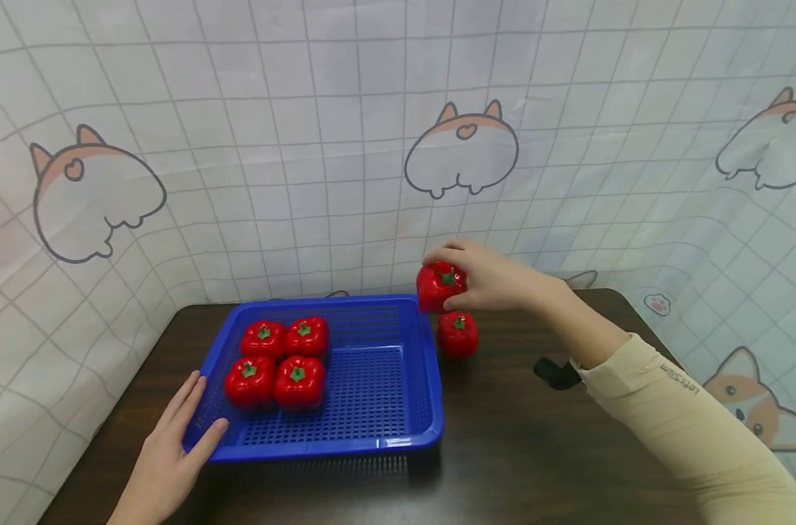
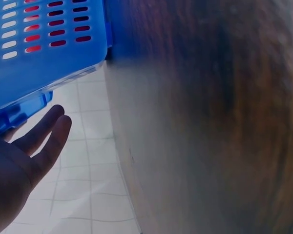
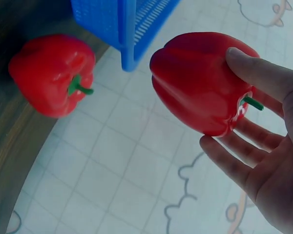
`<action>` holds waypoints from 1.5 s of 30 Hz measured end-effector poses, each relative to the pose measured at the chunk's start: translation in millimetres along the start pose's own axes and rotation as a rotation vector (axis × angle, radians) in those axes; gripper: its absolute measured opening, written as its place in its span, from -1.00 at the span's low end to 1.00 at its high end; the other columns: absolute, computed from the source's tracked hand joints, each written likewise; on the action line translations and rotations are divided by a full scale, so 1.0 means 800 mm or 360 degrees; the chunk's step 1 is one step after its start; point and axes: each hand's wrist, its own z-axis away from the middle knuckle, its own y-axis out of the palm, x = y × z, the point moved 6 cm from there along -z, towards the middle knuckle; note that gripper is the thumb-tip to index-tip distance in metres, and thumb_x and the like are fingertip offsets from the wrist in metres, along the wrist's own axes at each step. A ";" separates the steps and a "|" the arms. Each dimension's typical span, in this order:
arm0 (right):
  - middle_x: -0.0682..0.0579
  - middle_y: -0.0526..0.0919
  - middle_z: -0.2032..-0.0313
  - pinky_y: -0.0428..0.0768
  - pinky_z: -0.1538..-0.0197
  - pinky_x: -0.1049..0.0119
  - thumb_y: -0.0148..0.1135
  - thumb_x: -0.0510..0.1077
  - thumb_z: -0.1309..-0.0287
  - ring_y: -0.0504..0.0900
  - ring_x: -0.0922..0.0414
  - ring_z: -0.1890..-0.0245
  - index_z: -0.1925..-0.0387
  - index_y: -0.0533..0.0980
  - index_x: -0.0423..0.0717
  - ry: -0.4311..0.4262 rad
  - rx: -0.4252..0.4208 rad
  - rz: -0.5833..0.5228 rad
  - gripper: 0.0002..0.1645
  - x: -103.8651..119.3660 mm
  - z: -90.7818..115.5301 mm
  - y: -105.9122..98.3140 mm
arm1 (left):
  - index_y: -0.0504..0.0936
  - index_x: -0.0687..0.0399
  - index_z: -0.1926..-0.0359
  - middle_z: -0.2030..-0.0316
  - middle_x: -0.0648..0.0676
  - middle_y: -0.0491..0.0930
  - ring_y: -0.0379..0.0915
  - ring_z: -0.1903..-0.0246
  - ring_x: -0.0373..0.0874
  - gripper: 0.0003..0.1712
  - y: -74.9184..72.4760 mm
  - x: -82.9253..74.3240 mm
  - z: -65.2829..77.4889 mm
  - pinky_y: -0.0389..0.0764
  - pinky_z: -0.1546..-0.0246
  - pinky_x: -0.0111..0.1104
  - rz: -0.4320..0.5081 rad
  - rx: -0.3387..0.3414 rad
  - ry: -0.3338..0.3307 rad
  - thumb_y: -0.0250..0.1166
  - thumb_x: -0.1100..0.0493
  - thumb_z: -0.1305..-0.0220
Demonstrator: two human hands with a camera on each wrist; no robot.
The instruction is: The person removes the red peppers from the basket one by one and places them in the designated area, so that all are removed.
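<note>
A red bell pepper point(image 1: 435, 287) with a green stem is held up in my right hand point(image 1: 496, 277), above the right rim of the blue basket. In the right wrist view, thumb and fingers grip this bell pepper point(image 3: 200, 83) from its sides. Another red bell pepper point(image 1: 458, 335) stands on the table just outside the basket's right wall. Inside the blue plastic basket point(image 1: 365, 442), several red bell peppers point(image 1: 299, 383) sit grouped in the left half. My left hand point(image 1: 168, 445) rests at the basket's left rim with its fingers extended.
The basket stands on a dark wooden table point(image 1: 516, 452). A small black object point(image 1: 557, 373) lies near the right forearm, partly hidden by the sleeve. Behind the table hangs a white gridded cloth point(image 1: 319, 182) with dog drawings, which also covers the sides.
</note>
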 end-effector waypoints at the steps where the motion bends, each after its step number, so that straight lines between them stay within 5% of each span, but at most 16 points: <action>1: -0.11 0.51 -0.21 0.60 -0.14 -0.04 0.55 -0.20 -0.08 0.53 -0.05 -0.14 -0.33 0.48 -0.08 0.0004 -0.0021 -0.0010 -0.23 -0.003 0.004 -0.002 | 0.15 0.12 -0.60 -0.60 0.16 0.01 0.08 -0.44 0.44 -0.15 0.000 0.000 0.000 0.16 -0.30 0.36 -0.0001 0.0000 -0.0002 0.30 0.01 -0.46; 11: -0.07 0.55 -0.16 0.65 -0.05 -0.01 0.55 -0.22 -0.09 0.55 -0.02 -0.08 -0.32 0.49 -0.09 0.0061 -0.0142 -0.0104 -0.26 -0.040 0.054 -0.015 | 0.11 0.12 -0.61 -0.60 0.17 -0.02 0.05 -0.45 0.45 -0.13 0.002 0.000 0.000 0.17 -0.26 0.42 -0.0019 0.0045 -0.0025 0.29 -0.02 -0.47; 20: -0.10 0.55 -0.14 0.71 0.04 -0.02 0.56 -0.26 -0.05 0.53 -0.10 -0.09 -0.27 0.51 -0.07 0.0184 -0.0108 -0.0144 -0.29 -0.074 0.082 -0.005 | 0.02 0.07 -0.64 -0.62 0.15 -0.10 -0.04 -0.47 0.46 -0.09 -0.001 0.001 0.001 0.12 -0.23 0.47 -0.0043 0.0101 -0.0042 0.26 -0.05 -0.49; 45: -0.15 0.54 -0.17 0.66 -0.05 -0.09 0.53 -0.33 -0.04 0.52 -0.13 -0.13 -0.24 0.55 -0.15 0.0310 0.0041 -0.0182 -0.32 -0.136 0.098 0.066 | 0.03 0.11 -0.63 -0.62 0.15 -0.09 -0.01 -0.46 0.48 -0.13 -0.001 -0.003 0.001 0.14 -0.23 0.46 -0.0018 0.0086 -0.0021 0.22 -0.04 -0.52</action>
